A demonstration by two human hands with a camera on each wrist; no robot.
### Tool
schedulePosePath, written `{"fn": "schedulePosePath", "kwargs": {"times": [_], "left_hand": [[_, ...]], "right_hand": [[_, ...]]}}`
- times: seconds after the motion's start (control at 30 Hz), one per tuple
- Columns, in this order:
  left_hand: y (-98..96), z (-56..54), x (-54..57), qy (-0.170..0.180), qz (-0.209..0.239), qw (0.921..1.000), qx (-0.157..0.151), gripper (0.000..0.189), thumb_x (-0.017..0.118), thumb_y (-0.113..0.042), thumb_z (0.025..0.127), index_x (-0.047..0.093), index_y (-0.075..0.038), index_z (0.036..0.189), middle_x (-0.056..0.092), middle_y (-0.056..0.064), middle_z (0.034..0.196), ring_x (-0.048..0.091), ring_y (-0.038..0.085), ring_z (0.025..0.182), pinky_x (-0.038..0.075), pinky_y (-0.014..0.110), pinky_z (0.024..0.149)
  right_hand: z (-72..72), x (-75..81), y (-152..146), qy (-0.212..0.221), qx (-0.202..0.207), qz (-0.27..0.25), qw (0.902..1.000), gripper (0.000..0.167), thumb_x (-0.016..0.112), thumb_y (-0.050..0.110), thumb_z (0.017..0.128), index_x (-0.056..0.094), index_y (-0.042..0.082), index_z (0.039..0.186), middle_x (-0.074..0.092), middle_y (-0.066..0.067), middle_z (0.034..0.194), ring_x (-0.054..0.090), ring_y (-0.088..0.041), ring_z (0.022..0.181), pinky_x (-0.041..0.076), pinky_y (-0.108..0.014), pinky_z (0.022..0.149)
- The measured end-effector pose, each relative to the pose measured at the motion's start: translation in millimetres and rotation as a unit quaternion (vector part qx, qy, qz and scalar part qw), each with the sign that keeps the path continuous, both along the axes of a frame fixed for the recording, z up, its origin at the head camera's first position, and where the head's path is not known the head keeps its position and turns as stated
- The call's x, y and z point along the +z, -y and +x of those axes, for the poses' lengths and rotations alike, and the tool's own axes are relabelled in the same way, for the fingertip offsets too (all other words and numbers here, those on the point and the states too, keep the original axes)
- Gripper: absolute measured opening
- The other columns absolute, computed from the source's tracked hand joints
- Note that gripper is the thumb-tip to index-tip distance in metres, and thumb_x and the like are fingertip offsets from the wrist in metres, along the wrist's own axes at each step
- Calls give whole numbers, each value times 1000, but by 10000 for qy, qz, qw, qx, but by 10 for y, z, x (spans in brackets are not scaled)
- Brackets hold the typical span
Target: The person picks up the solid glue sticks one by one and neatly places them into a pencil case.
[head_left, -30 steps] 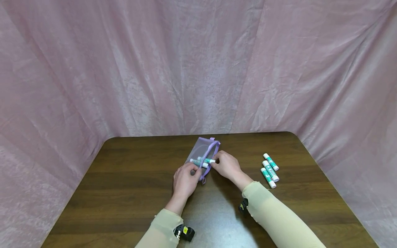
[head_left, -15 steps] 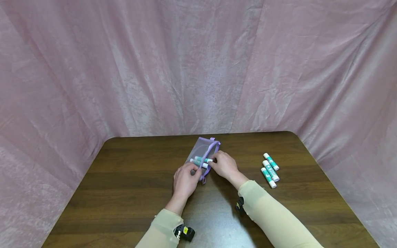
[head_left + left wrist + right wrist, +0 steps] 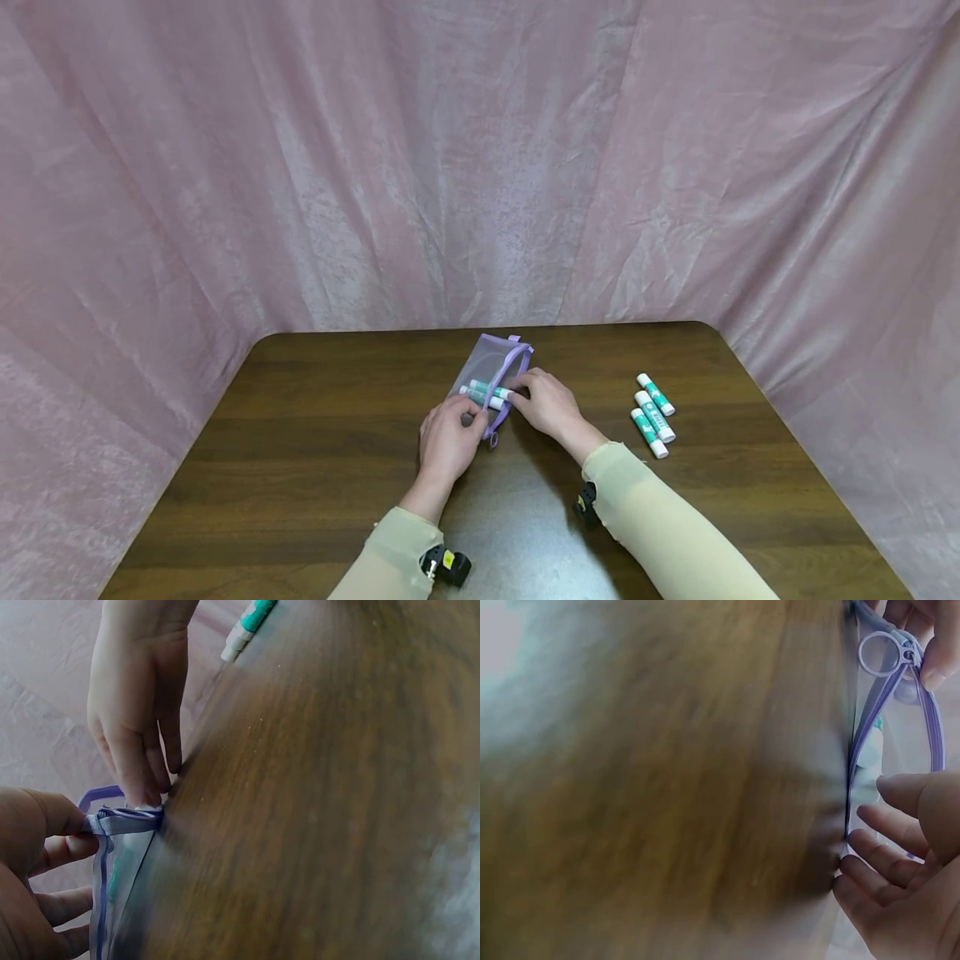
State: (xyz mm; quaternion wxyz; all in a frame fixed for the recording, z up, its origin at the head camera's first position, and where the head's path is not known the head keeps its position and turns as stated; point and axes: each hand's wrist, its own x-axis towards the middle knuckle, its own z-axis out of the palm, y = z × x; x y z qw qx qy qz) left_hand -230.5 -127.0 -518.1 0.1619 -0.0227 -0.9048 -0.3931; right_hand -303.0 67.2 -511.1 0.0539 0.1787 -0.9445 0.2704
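Note:
A purple, see-through zip pouch (image 3: 477,360) lies on the table with its zipped mouth spread and facing right. My left hand (image 3: 448,435) pinches its near corner by the zipper, thumb against fingers. Inside lie two green-and-white glue sticks, the nearer glue stick (image 3: 480,397) and the farther glue stick (image 3: 500,392), white ends toward the mouth. My right hand (image 3: 549,405) is at the mouth, thumb and fingers apart around the opening. In the right wrist view a white glue stick end (image 3: 868,754) shows just past my thumb, inside the zipper edges.
Three more glue sticks (image 3: 654,417) lie side by side on the right of the brown wooden table (image 3: 330,417). A ring pull (image 3: 880,654) hangs from the zipper near my left fingers. Pink curtain (image 3: 450,167) hangs behind the table's far edge.
My right hand moved left, sliding the farther glue stick deeper into the pouch, then drew back slightly to the right. The left hand has kept its hold on the corner.

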Motion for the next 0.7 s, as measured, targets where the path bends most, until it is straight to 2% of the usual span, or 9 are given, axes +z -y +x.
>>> {"fn": "schedulePosePath", "kwargs": {"times": [0.13,0.17,0.4,0.7], "left_hand": [[-3,4,-1,-37,10,10000,1,18,78,-22,96,73,-22,78,77,9,133,70,39,126,47,64,106],[-4,5,-3,-40,5,10000,5,18,78,-22,95,73,-22,78,77,9,133,70,39,125,47,64,106],[-2,4,-15,-2,1,10000,14,17,78,-22,95,74,-22,78,77,9,131,70,39,125,48,63,106],[-8,-8,-14,-48,-2,10000,36,17,78,-22,95,74,-22,78,78,9,131,71,38,123,49,63,105]], "right_hand": [[8,-20,-43,-41,-61,-19,10000,14,78,23,101,83,11,108,75,-10,119,72,-30,113,57,-52,96],[43,34,-29,80,-103,-26,9999,13,79,20,100,83,10,108,75,-11,120,72,-31,114,57,-53,98],[51,28,4,191,-284,293,9990,16,82,24,99,83,12,110,74,-8,122,71,-31,117,57,-51,97],[40,65,58,146,-341,382,9986,15,82,26,99,83,14,107,72,-9,122,69,-34,114,57,-53,94]]}}
